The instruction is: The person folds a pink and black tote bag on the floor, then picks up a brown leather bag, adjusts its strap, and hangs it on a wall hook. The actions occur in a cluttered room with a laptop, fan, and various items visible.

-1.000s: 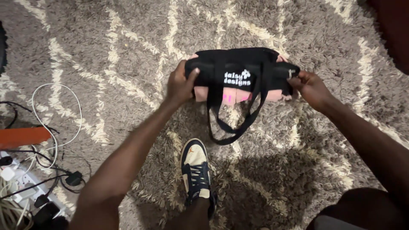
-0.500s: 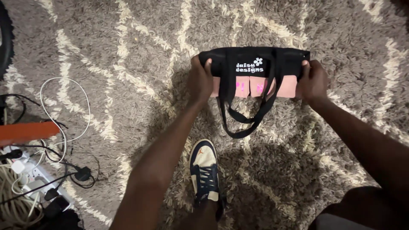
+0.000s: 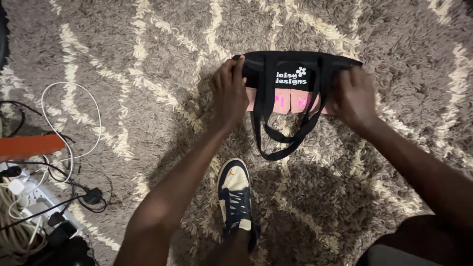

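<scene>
In the head view, a black tote bag lies folded into a narrow strip on a grey shag rug with cream lines, in the upper middle of the frame. The fold shows a band of pink cloth along the bag's lower edge; whether it sits inside the bag or is part of it cannot be told. Two black handles hang down from the strip in a loop toward the centre of the frame.

The left hand lies over the bag's left end, its fingers close together and curled onto the top edge of the black fabric. The right hand covers the bag's right end, fingers bent down and pressed flat on the cloth; its fingertips are hidden under the hand. The bag stretches between the two hands, touching both.

Below the bag, in the lower middle, stands a cream and navy sneaker. At the left edge lie a white cable, black plugs and an orange object.
</scene>
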